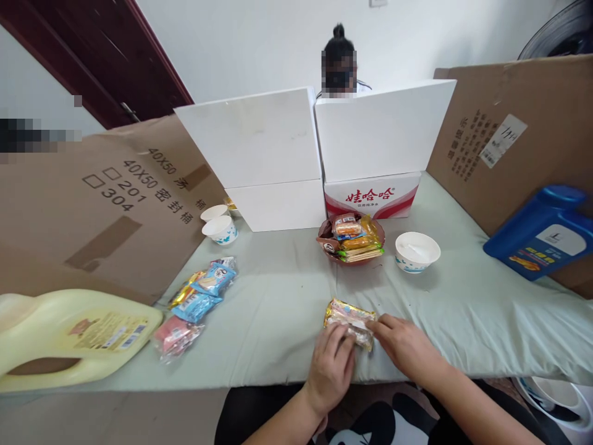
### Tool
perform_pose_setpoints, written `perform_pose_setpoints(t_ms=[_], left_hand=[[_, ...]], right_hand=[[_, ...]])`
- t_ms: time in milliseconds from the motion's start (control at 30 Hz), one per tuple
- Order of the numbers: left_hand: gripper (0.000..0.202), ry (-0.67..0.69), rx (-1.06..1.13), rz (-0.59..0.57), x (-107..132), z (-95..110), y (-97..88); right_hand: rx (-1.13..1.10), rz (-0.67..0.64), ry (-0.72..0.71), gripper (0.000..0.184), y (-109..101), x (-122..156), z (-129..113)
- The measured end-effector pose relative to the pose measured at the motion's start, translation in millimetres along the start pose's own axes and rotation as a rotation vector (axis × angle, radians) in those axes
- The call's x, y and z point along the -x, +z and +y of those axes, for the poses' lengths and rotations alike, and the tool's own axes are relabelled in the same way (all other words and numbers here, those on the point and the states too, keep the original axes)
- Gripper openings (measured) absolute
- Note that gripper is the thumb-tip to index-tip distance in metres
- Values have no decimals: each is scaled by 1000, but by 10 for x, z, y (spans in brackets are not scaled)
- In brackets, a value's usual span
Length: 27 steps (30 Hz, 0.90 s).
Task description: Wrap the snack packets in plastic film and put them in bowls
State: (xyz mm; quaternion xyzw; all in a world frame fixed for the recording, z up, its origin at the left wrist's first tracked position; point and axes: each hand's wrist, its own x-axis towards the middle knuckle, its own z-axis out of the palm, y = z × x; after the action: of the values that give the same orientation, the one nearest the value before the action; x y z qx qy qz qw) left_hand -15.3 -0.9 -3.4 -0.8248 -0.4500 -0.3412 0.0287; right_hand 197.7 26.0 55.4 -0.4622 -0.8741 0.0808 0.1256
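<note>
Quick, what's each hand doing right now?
Left hand: fingers closed on the gold foil snack packet lying on the pale green cloth.
Right hand: fingers pinching the same packet's right end.

Bare green cloth (287, 290) lay open between the gold snack packet (348, 320), gripped by the left hand (330, 366) and right hand (406, 347), and the brown snack bowl (352, 240). Leftward, a heap of snack packets (197, 303) and a yellow jug (69, 337) blocked the way. White foam boxes (273, 154) and a red-printed carton (373, 196) walled the back. A white bowl (417, 250) stood just right of the brown one, with open cloth beyond it up to the blue jug (542, 232).
</note>
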Motion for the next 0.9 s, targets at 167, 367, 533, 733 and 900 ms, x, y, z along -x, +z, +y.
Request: perform_pose_setpoints(t_ms=[167,367,533,733,900], left_hand=[[62,-383,205,-91,-236,-353,-88],[17,-673,654,-141,-516,-475,51],[25,-770,700,-127,-409,-454,48],[17,-758,392,198,-447,-893,-205],[27,-275,74,182,-508,-805,-283]], right_hand=[[38,29,254,36,-36,616,778],[194,347,392,36,50,758,898],[-116,305,326,60,187,314,210],[-253,321,355,22,412,16,199],[-210,404,236,16,250,20,295]])
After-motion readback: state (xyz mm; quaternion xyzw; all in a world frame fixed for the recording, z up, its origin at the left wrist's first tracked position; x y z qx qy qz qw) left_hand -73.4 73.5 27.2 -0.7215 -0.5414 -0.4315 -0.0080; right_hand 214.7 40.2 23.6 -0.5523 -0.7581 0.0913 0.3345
